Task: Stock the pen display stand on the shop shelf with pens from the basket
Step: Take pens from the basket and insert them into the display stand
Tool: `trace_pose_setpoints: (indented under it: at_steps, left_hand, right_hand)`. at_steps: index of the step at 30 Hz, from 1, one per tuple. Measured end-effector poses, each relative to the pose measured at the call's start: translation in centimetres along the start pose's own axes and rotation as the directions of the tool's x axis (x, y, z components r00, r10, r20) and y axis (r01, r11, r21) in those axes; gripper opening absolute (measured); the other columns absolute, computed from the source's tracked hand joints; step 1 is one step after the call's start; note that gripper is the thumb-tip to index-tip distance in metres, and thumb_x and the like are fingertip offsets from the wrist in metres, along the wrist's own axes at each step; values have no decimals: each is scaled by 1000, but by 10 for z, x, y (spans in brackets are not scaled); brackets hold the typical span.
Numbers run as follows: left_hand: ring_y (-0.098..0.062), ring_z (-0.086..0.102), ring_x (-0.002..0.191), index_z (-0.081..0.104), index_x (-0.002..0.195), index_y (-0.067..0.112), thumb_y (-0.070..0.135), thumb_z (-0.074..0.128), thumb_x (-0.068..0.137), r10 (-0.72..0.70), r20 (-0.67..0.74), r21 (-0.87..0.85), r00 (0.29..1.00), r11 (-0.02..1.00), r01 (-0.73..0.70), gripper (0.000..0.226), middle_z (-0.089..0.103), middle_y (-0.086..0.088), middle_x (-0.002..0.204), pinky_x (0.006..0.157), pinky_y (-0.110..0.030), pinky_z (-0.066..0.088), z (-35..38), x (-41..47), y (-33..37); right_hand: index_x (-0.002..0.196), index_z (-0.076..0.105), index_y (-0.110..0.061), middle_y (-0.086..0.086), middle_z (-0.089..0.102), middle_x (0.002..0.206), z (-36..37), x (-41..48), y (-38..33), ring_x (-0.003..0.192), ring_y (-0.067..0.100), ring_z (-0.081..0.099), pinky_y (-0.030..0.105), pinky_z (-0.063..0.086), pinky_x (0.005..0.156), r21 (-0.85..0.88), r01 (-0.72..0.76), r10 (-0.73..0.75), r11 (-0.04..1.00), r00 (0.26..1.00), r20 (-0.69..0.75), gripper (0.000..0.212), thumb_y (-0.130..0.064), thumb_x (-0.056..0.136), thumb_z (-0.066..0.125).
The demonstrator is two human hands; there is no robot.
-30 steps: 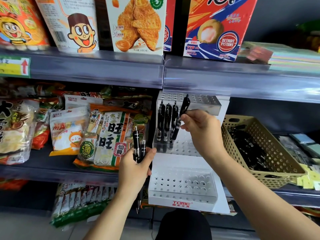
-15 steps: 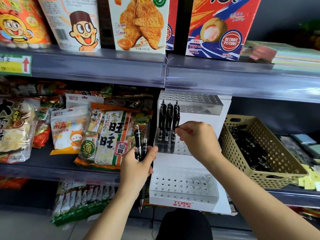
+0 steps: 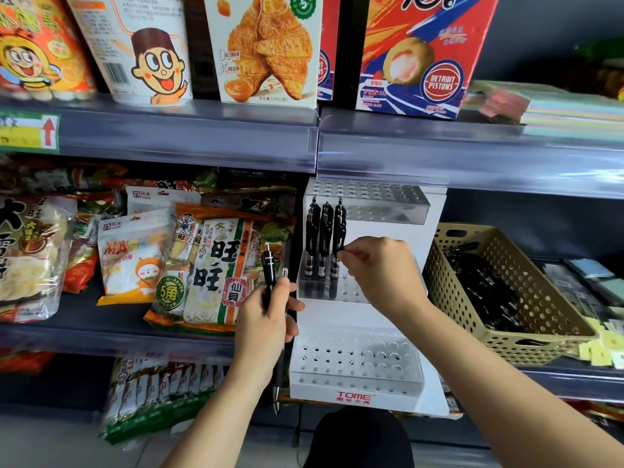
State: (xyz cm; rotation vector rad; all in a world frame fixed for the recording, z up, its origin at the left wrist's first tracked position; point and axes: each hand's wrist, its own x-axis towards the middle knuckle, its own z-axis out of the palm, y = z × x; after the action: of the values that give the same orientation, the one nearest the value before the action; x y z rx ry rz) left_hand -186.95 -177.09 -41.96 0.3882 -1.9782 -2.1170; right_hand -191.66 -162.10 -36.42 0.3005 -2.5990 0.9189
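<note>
While my right hand point(image 3: 385, 271) sits up at the pen stand point(image 3: 388, 312), its fingertips are pinched on the third black pen point(image 3: 338, 231) in the row — that pen stands upright in the stand's middle tier, at the left end, right beside two more pens point(image 3: 319, 238) slotted next to it. All three have their tips down in the clear holed rack and their clips up near the top tier. I see the rest of that middle rack bare of pens to the right, and the bottom tier, the one with the red lettering on its front edge, shows only open holes.

My left hand point(image 3: 266, 319) hangs lower, just off the stand's left edge, fingers curled shut around a small bunch of pens point(image 3: 270, 275) — one black barrel pokes up tall above the thumb, a second silver tip shows beside it, and a point sticks out below the palm. How many are in that bunch I cannot tell.

Over at the right end of the shelf point(image 3: 574, 383) sits the tan basket point(image 3: 506, 336), tilted a little, with a dark heap of pens inside, close to the stand's right side. Left of the stand, snack bags point(image 3: 216, 265) lean along the same shelf. Up on the shelf above, boxes point(image 3: 266, 49) line the front edge.
</note>
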Motion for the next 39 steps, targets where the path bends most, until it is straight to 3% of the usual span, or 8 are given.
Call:
trace_pose_setpoints:
  at_steps: [9,13,20,25,29,31,34,39]
  left_hand:
    - [-4,52,40,56,99,1,33,64,87,15,-62,108,998,994,-8,35,59,1,60,43,-19,41,1,10,-3]
    - [-2,52,38,54,117,-2,32,69,83,34,-72,144,997,989,-24,50,61,-3,66,44,-21,43,7,17,-1]
    - [1,53,38,52,90,4,39,66,84,29,-87,224,996,975,-9,38,64,-13,71,53,-26,43,17,24,-1]
    - [2,55,40,55,111,0,42,67,83,3,-73,203,997,979,12,51,66,-14,97,44,-16,42,17,23,-1]
    - [-1,55,41,54,91,8,40,68,82,-8,-57,172,998,985,18,37,63,-12,82,55,-26,44,15,21,0]
    - [-8,61,58,54,87,11,47,67,78,8,-60,138,998,990,0,40,63,-13,79,67,-34,49,13,17,2]
    - [-26,64,99,54,120,11,74,53,68,50,-91,112,995,993,-40,82,65,-15,106,90,-47,51,12,9,5]
    - [-5,46,41,65,91,14,47,40,95,84,-66,-36,994,996,-87,42,53,-4,60,40,-19,38,18,2,15]
  right_hand:
    - [79,72,-8,11,68,67,-1,2,4,69,30,60,33,47,65,40,-19,18,999,999,33,19,-22,88,62]
    - [85,72,-16,-4,71,78,0,1,1,68,14,62,12,38,54,43,-52,51,998,999,18,13,-26,86,64]
    - [86,64,-15,-10,63,75,-6,9,-11,67,11,61,26,46,65,151,-83,91,985,995,-44,12,-27,85,65]
    - [76,65,-13,-3,65,66,-5,9,-12,67,14,61,25,48,65,128,-113,121,985,991,-61,15,-26,84,65]
    - [76,65,-14,-3,65,66,-5,8,-12,66,14,60,22,45,61,115,-115,121,987,992,-47,15,-26,84,66]
    - [83,66,-14,-6,64,71,-5,6,-12,66,14,59,22,42,60,111,-109,114,988,993,-41,14,-28,84,66]
    - [99,62,-16,-6,63,88,-4,-5,-10,73,15,59,27,43,68,84,-77,83,994,994,-76,22,-32,85,66]
    - [78,63,-25,-11,63,72,1,-31,-16,55,4,53,17,37,55,264,-45,17,964,994,107,13,-34,80,71]
